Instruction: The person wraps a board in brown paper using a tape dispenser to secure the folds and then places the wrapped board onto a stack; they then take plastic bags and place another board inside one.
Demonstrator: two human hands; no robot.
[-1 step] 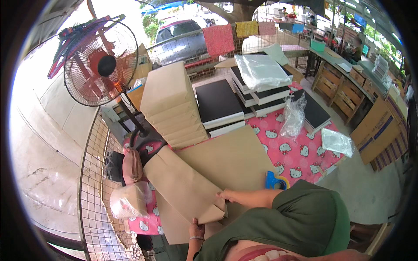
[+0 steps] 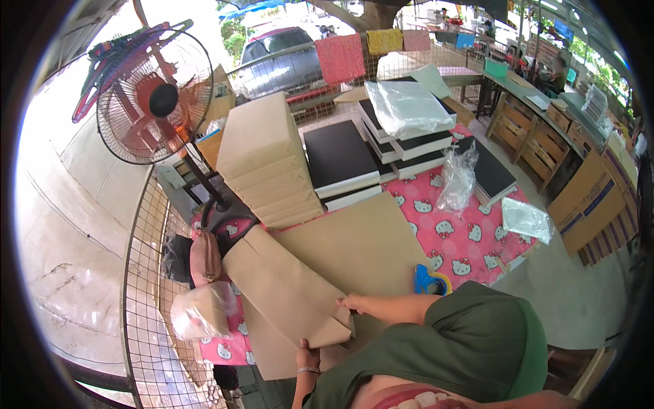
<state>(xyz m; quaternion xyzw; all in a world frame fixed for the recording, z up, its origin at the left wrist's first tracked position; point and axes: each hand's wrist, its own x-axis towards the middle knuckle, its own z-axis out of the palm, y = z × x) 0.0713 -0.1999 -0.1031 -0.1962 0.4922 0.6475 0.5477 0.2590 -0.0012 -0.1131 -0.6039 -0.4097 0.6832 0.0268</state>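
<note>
A long piece of brown wrapping paper [image 2: 279, 283], folded over into a flat-sided shape, lies at a slant in front of me with its near end tucked into flaps. My left hand [image 2: 308, 356] grips the near left corner of that end. At its right side, my right hand [image 2: 351, 302] pinches the edge by the folded flap. Whatever is inside the paper is hidden. Beneath it lies a flat brown paper sheet [image 2: 361, 235]. A blue tape dispenser [image 2: 428, 279] sits by my right forearm.
A tall stack of brown-wrapped packages [image 2: 262, 163] stands behind, beside black-covered thick books [image 2: 340, 155]. Clear plastic bags [image 2: 458, 180] lie on the pink tablecloth [image 2: 446, 232]. A standing fan [image 2: 163, 100], a pink pouch [image 2: 205, 258] and a plastic-wrapped bundle [image 2: 202, 311] are at left.
</note>
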